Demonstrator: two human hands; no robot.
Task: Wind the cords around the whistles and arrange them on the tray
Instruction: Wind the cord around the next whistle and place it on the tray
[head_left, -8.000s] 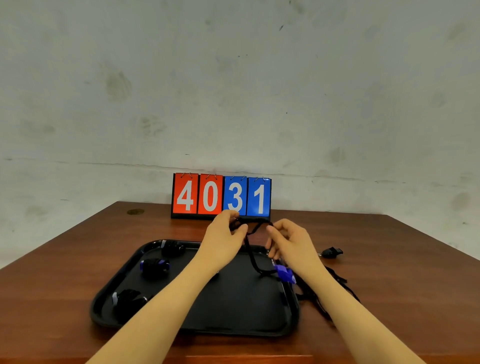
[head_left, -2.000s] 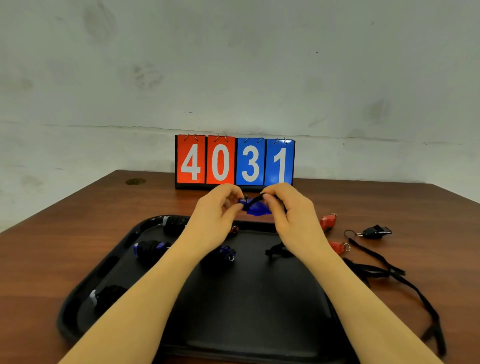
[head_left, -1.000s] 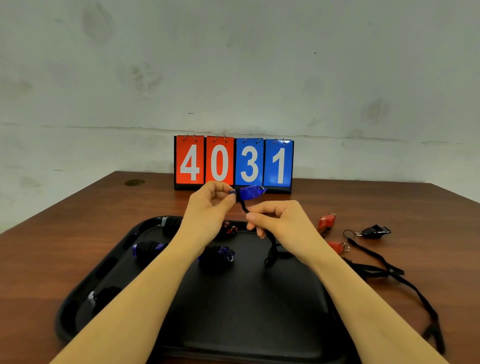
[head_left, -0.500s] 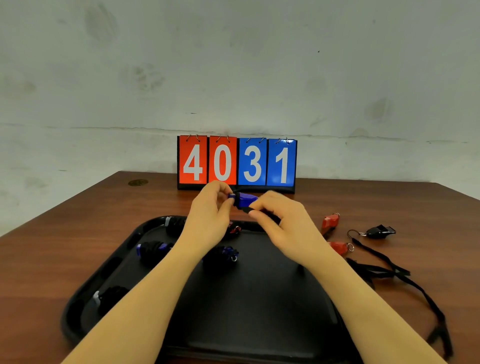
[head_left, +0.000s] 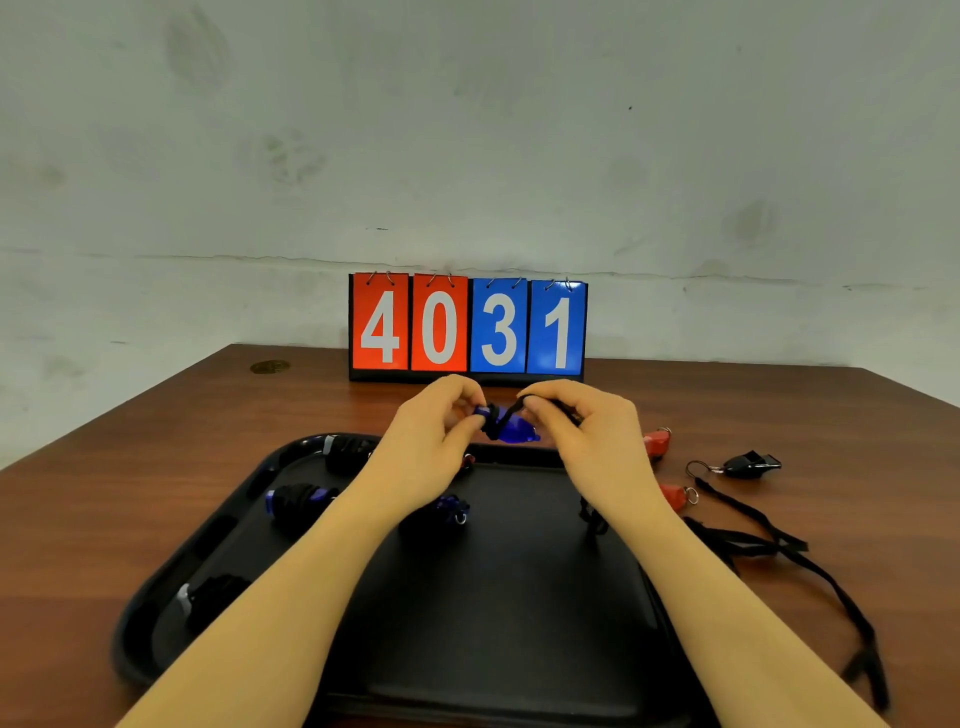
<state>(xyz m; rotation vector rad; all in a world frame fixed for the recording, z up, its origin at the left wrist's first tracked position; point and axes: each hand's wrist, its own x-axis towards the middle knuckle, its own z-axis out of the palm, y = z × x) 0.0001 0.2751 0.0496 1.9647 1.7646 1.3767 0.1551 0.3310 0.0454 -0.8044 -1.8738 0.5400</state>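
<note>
While the small translucent blue plastic whistle (head_left: 511, 430) hung in the air above the far rim of the black plastic tray (head_left: 519, 623), the left hand (head_left: 431, 441) pinched its one end between thumb and forefinger, and the right hand (head_left: 587, 436) pinched the thin black woven cord (head_left: 511, 410) just beside it, with a few turns already round the body and the slack trailing down under the right wrist onto the tray. The whistle looked light and hard, likely a little slick, so a grip on its narrow end seemed best, leaving the middle bare for winding; the cord looked soft and limp and would probably loosen unless kept taut. Four whistles already wrapped in dark cord (head_left: 296, 501) lay on the tray's left half. On the brown wooden worktop (head_left: 779, 415) to the right lay two red whistles (head_left: 655, 442) and a black whistle (head_left: 750, 462) with loose black cords (head_left: 810, 566), not yet wound. The only writing readable was on the flip scoreboard (head_left: 467, 327) at the back: 4 and 0 on red cards, 3 and 1 on blue.
</note>
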